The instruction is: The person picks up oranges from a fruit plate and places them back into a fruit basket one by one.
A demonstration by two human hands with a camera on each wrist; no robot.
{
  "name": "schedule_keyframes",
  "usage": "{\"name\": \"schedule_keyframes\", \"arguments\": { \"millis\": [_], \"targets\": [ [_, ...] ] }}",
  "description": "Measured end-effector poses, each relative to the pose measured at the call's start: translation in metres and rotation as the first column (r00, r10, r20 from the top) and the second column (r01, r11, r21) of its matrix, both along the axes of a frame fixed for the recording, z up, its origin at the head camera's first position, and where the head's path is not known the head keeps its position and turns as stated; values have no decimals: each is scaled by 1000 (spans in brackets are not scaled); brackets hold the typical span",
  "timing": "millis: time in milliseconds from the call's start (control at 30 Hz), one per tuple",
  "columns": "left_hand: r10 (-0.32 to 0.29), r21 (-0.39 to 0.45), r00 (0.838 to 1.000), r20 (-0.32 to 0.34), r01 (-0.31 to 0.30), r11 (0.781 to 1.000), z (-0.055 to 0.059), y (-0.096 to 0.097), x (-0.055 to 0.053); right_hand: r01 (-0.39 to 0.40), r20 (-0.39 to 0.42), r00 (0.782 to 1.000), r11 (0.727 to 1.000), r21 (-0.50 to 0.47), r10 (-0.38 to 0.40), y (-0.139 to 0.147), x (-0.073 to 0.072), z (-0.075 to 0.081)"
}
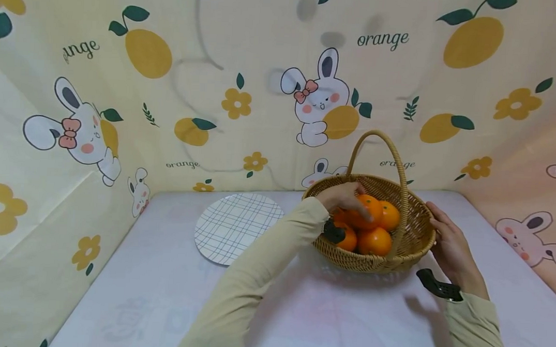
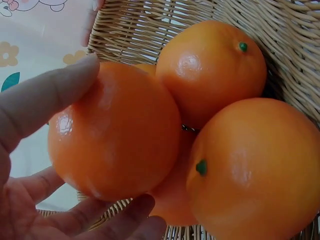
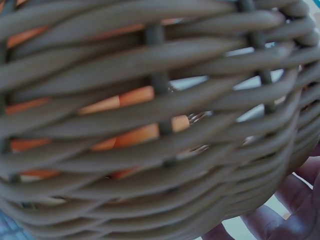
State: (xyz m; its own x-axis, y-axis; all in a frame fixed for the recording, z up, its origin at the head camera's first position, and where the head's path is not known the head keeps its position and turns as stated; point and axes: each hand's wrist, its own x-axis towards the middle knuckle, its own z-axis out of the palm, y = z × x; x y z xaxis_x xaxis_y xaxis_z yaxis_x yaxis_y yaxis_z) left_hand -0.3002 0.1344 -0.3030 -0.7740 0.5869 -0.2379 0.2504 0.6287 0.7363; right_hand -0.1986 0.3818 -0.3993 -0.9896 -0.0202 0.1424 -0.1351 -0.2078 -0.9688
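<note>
A wicker basket (image 1: 416, 254) with a tall handle stands on the table, with several oranges inside. My left hand (image 1: 344, 198) reaches over the basket's left rim. Its thumb and fingers grip an orange (image 2: 115, 132) from either side in the left wrist view. Beside that one lie an orange with a green stem dot (image 2: 255, 170) and another orange (image 2: 212, 70). At the basket's right side, my right hand (image 1: 452, 248) holds the rim. The right wrist view shows its fingers (image 3: 295, 215) against the underside of the woven wall, with the thumb hidden.
A round plate with a blue grid pattern (image 1: 238, 226) lies on the table (image 1: 152, 271), left of the basket. Behind and at both sides hangs a printed cloth (image 1: 265, 48) with rabbits and oranges. The basket's handle (image 1: 377, 134) arches up close to the left hand.
</note>
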Motion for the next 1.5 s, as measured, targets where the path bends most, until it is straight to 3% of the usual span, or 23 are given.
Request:
{"name": "schedule_keyframes", "arguments": {
  "millis": [800,967,1233,1400,1500],
  "targets": [
    [-27,21,999,-22,27,999,-3,-13,-8,-2,15,1000,999,-41,3,0,-3,-2],
    [-15,71,999,34,12,997,-1,-15,-8,-6,11,1000,997,-76,7,0,-3,-3],
    [-8,129,999,53,1,992,0,-21,-10,-12,-8,1000,997,-78,12,2,-4,-4],
    [14,182,999,49,-23,983,1,-26,-11,21,-30,999,998,-53,-23,3,-7,-4],
    [9,227,1000,-10,-7,974,1,-36,-10,62,-31,998,998,-20,-63,3,-5,-1]
  ]
}}
